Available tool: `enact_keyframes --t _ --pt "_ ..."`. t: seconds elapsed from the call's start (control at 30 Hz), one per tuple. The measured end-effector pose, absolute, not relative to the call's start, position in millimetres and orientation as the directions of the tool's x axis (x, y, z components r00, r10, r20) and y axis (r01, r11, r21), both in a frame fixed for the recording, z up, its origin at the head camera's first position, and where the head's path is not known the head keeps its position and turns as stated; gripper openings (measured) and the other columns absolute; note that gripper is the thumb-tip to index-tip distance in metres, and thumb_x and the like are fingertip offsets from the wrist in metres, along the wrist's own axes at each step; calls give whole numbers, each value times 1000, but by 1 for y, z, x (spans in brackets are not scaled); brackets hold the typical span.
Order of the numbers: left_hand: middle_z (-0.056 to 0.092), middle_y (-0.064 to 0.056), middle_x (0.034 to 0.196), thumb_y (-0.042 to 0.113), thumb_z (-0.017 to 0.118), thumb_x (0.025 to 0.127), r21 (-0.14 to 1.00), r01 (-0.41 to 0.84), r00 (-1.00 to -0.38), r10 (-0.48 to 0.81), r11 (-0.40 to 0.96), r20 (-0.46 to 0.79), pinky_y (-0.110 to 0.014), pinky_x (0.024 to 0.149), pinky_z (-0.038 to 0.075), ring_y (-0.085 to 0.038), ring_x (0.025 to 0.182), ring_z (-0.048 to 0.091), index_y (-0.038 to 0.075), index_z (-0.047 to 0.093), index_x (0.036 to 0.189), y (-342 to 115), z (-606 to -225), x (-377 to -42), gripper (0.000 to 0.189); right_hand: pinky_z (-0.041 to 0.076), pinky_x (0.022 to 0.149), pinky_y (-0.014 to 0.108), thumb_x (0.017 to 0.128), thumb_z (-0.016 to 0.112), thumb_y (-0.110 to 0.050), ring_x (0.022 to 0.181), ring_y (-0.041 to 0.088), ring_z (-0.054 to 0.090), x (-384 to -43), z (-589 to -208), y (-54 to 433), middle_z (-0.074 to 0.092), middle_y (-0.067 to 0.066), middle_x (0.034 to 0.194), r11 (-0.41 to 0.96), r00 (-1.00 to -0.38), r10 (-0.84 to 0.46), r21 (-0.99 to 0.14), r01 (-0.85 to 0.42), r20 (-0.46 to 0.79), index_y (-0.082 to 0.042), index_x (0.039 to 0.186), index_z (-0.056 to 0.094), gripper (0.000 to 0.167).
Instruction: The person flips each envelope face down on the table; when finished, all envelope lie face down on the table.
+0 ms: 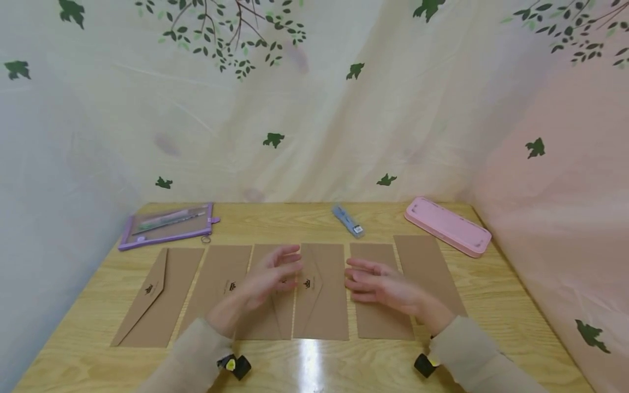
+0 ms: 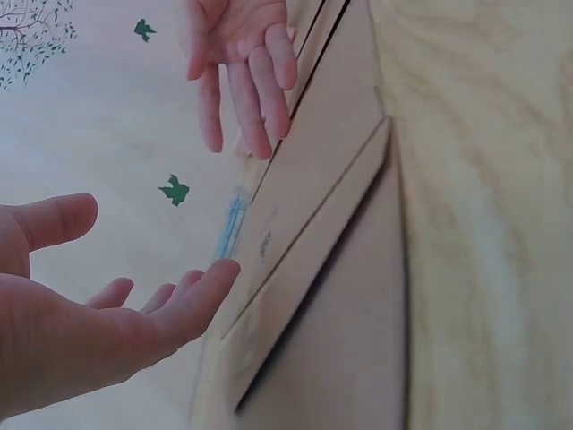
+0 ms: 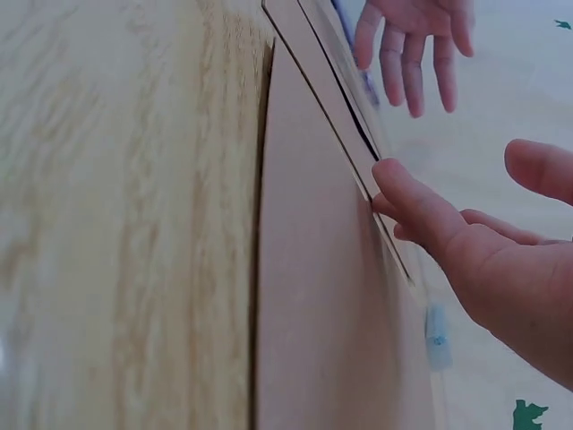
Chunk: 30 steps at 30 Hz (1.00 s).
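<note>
Several brown kraft envelopes lie side by side in a row across the table. My left hand hovers over the third envelope from the left, fingers loosely extended and holding nothing. Over the fifth envelope is my right hand, its fingers also relaxed and its grasp empty. Between the two hands lies an envelope with a pointed flap and a small dark print. Both wrist views show the palms facing each other, the left hand and the right hand raised beside the envelopes.
A purple-edged clear zip pouch with pens inside lies at the back left. A slim light-blue item with a white label is at the back middle, and a pink case at the back right. Printed cloth hangs behind the wooden table.
</note>
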<state>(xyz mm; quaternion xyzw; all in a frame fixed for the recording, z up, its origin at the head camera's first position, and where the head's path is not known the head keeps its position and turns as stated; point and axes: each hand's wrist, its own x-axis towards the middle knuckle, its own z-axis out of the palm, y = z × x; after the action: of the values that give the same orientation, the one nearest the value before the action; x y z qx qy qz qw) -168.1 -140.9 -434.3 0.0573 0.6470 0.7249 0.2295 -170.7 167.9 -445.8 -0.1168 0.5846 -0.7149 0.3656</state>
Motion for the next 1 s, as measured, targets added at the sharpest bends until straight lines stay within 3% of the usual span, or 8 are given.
enact_keyframes --t 0.53,1.0 --pt "24 -32 159 13 60 103 947 -317 -862 433 -53 -265 -53 107 45 -48 142 32 -4 24 156 -143 -445 -161 67 36 114 55 106 52 -14 149 45 20 -169 -449 167 10 29 164 -92 -709 -644 -891 445 -287 3 160 11 69" --pt "25 -33 158 12 58 103 950 -313 -862 422 -6 -281 -53 103 49 -48 142 33 -4 27 155 -141 -450 -160 62 42 111 53 107 49 -11 141 42 37 -171 -450 165 22 33 159 -127 -722 -618 -866 483 -312 6 158 17 63"
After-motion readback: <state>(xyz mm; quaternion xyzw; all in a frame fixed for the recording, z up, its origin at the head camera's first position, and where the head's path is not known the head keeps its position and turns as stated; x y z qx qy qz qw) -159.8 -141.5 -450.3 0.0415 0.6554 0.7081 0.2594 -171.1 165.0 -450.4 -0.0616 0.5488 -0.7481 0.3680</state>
